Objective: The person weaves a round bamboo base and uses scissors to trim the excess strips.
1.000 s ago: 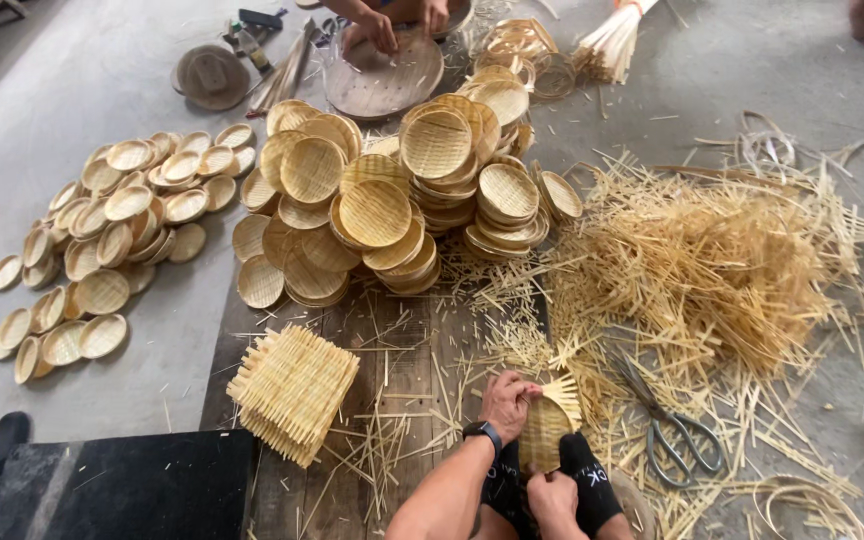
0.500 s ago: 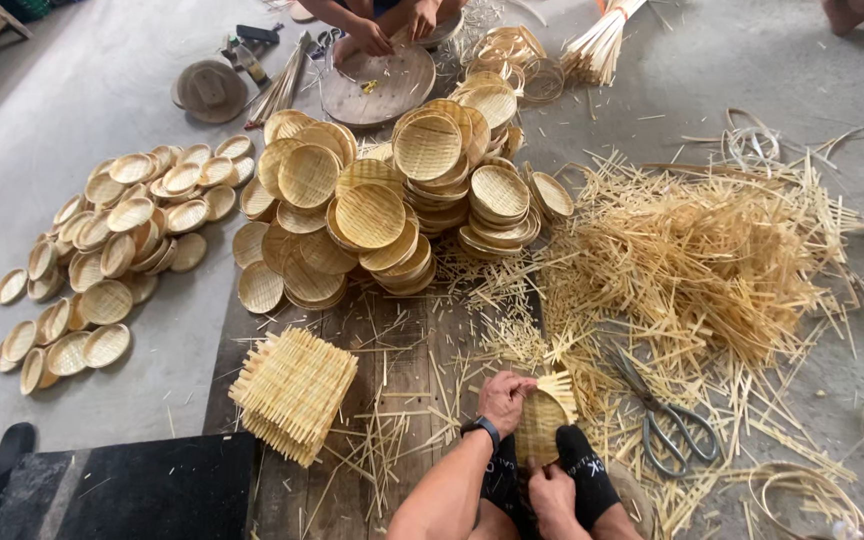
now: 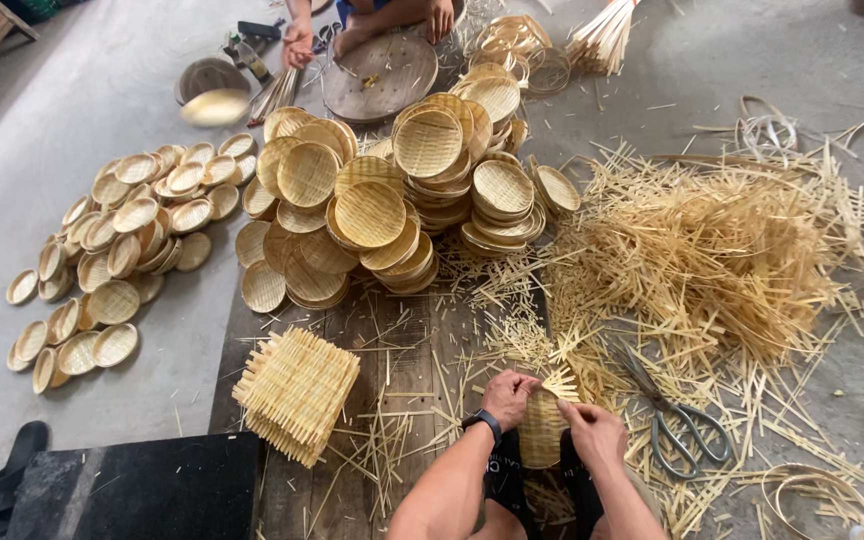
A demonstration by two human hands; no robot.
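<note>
Head view: I see my left hand (image 3: 508, 395) and my right hand (image 3: 595, 432) both closed around a small woven bamboo mat (image 3: 542, 428), held low at six o'clock just above my knees. The left fingers curl over its top edge, where loose strip ends stick out; the right fingers wrap its right side. A black wristwatch (image 3: 483, 422) sits on my left wrist. At four o'clock from the mat, scissors (image 3: 679, 420) lie on the floor among cut bamboo strips (image 3: 712, 260), a heap spreading toward two o'clock. At nine o'clock, a stack of square woven mats (image 3: 295, 392) rests on the wooden boards (image 3: 402, 340). Stacked round bamboo trays (image 3: 392, 200) fill twelve o'clock, with smaller ones (image 3: 117, 260) scattered at ten. Beyond them, another person's hand (image 3: 298, 45) rests near a round board (image 3: 380, 75).
</note>
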